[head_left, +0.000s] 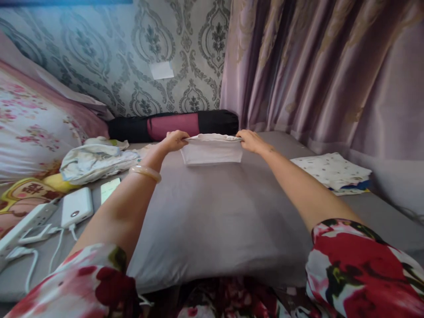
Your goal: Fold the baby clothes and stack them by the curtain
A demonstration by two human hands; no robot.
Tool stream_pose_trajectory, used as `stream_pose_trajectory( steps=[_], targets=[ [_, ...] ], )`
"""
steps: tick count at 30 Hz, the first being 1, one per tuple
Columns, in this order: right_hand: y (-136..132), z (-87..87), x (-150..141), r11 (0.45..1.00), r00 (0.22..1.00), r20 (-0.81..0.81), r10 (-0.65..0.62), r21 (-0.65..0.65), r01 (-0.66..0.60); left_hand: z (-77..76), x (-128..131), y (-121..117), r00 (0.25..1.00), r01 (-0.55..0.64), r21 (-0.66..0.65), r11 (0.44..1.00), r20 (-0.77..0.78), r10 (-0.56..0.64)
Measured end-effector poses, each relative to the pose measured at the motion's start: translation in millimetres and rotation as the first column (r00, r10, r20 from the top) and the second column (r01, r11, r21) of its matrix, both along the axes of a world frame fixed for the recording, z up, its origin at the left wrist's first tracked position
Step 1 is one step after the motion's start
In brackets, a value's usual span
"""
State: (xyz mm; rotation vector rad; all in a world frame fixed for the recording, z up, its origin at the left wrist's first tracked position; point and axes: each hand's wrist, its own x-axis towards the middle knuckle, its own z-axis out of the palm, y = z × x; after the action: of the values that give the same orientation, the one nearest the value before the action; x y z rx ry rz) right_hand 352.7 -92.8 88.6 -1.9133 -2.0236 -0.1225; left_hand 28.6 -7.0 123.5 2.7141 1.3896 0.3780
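A piece of white cloth (212, 152) is stretched between my two hands above the far part of the grey bed sheet (225, 221). Its upper edge is gathered, and the lower part hangs down as a flat panel. My left hand (176, 140) pinches its upper left corner; a pale bangle sits on that forearm. At the upper right corner, my right hand (251, 140) grips the cloth with closed fingers. Both arms reach straight forward. I cannot tell what kind of garment or cloth it is.
Folded patterned cloths (331, 171) lie stacked at the right. On the left are crumpled cloths (96, 161), a phone (109, 189), a white power bank (77, 206) and a power strip (24, 227) with cables. A black and red roll (172, 125) lies along the wall, beside the curtain (298, 66).
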Motion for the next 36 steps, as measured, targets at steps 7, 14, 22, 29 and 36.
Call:
stream_pose_trajectory(
  steps=[7, 14, 22, 29, 36],
  targets=[
    [-85.7, -43.9, -5.0, 0.966, 0.951, 0.176, 0.254, -0.007, -0.257, -70.4, -18.3, -78.9, 0.995, 0.102, 0.147, 0.984, -0.006, -0.102],
    [-128.5, -74.2, -12.6, 0.926, 0.903, 0.205, 0.377, -0.116, -0.360, -103.7, -30.9, -128.3, 0.975, 0.210, 0.015, 0.978, -0.076, -0.208],
    [-118.2, -76.6, -7.7, 0.886, 0.932, 0.086, 0.353, -0.351, -0.303, -102.2, -29.4, -127.4, 0.971, 0.153, -0.186, 0.970, -0.155, -0.183],
    [-72.2, -72.5, -70.5, 0.955, 0.972, 0.036, 0.231, -0.198, -0.220, -106.2, 31.1, -112.2, 0.998, -0.049, -0.077, 0.996, -0.044, 0.046],
    [-48.6, -100.4, -109.3, 0.943, 0.974, 0.035, 0.222, -0.263, -0.205, -146.4, 84.6, -112.4, 0.988, -0.150, -0.039, 0.988, -0.050, 0.148]
  ],
)
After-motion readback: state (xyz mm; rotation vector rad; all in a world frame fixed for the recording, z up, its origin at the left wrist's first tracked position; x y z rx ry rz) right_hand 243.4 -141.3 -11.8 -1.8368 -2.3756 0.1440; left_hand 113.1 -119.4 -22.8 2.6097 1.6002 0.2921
